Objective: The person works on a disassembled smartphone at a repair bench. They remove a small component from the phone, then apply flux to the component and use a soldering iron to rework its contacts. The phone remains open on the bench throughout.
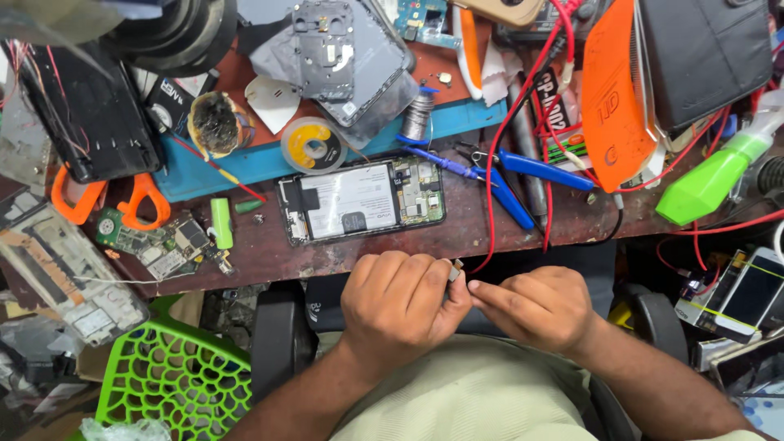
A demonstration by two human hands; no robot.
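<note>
Between your two curled hands, just below the desk edge, you pinch a small silvery metal piece (456, 268): left hand (402, 306) fingers closed around it, right hand (535, 306) fingertips meeting it. Near your knuckles a thin red wire (500, 204) runs down past the opened black smartphone (362, 198) on the brown wooden desk (457, 229).

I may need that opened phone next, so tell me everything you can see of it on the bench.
The opened phone lies flat, back cover off, near the front edge of the worn brown bench, tilted slightly. A dark frame surrounds a large pale battery with a black label patch; at its right end sits a green circuit board with small metal shields. Neither the left hand nor the right hand touches it; both are below it, off the bench edge.
</note>
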